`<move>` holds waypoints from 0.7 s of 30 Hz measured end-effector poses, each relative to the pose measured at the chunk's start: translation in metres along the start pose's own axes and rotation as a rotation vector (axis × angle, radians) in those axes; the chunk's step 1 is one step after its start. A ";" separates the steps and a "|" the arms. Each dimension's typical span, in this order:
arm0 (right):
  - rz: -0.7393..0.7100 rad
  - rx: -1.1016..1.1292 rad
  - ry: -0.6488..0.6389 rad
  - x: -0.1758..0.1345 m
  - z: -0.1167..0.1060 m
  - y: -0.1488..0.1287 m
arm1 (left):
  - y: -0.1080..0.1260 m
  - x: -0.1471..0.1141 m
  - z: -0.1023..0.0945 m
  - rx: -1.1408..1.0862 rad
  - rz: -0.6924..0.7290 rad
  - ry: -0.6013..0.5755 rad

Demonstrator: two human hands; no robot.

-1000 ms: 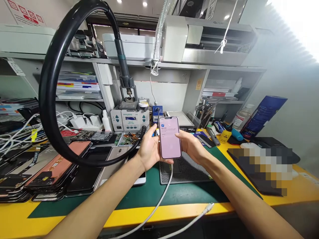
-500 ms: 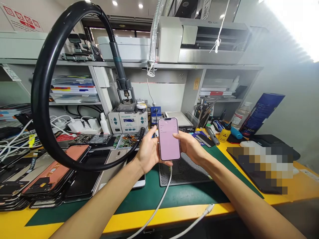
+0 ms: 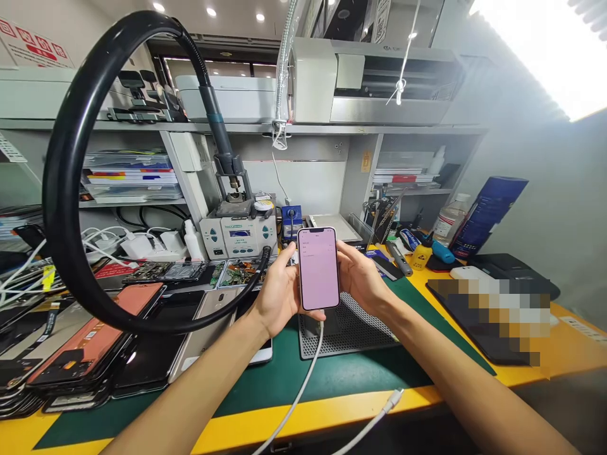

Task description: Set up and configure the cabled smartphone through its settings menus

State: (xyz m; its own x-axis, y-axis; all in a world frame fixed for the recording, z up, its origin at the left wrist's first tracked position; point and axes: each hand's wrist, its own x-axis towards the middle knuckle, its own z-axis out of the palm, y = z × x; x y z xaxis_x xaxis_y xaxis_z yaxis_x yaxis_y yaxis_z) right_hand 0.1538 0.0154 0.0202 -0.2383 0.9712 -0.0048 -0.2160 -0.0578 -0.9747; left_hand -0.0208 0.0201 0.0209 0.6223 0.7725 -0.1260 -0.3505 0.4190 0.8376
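A smartphone (image 3: 318,272) with a lit pinkish screen and a few short lines of text is held upright above the bench. My left hand (image 3: 279,287) wraps its left side and supports it from below. Against its right edge rests my right hand (image 3: 363,278), the thumb beside the upper part of the screen and the other fingers partly hidden behind. A white cable (image 3: 306,373) runs up to the phone's bottom edge. Beneath lies a grey perforated mat (image 3: 365,332) on a green work mat (image 3: 256,392).
Stacked phone parts (image 3: 90,341) fill the left side, under a looping black hose (image 3: 61,189). A soldering station (image 3: 237,235) stands behind. A loose cable end (image 3: 393,399) lies at the front edge. On the right are a yellow bottle (image 3: 421,256) and a dark flat panel (image 3: 474,328).
My right thumb has moved from over the screen to the phone's right edge. The whole view has shifted slightly, and the phone stays in my hands.
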 end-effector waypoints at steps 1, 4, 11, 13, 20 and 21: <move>-0.005 -0.003 -0.003 0.000 -0.001 0.001 | 0.000 0.000 0.000 0.001 0.001 -0.001; -0.022 -0.011 0.014 0.001 -0.003 0.004 | -0.001 0.000 0.000 0.006 0.003 -0.001; -0.112 -0.090 -0.023 0.004 -0.008 0.011 | -0.001 0.002 0.000 0.016 0.002 0.008; -0.101 -0.105 -0.003 0.004 -0.007 0.011 | -0.001 0.002 0.000 0.020 0.005 0.014; -0.096 -0.133 0.012 0.001 -0.002 0.007 | -0.003 0.001 0.002 0.039 0.016 0.021; -0.100 -0.139 0.009 0.001 -0.002 0.007 | -0.003 0.001 0.002 0.043 0.017 0.023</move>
State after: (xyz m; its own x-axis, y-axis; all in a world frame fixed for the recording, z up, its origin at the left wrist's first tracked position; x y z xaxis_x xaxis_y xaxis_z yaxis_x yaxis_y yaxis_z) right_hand 0.1539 0.0164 0.0130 -0.2131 0.9727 0.0922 -0.1046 0.0711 -0.9920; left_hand -0.0178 0.0189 0.0192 0.5998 0.7906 -0.1231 -0.3305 0.3849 0.8617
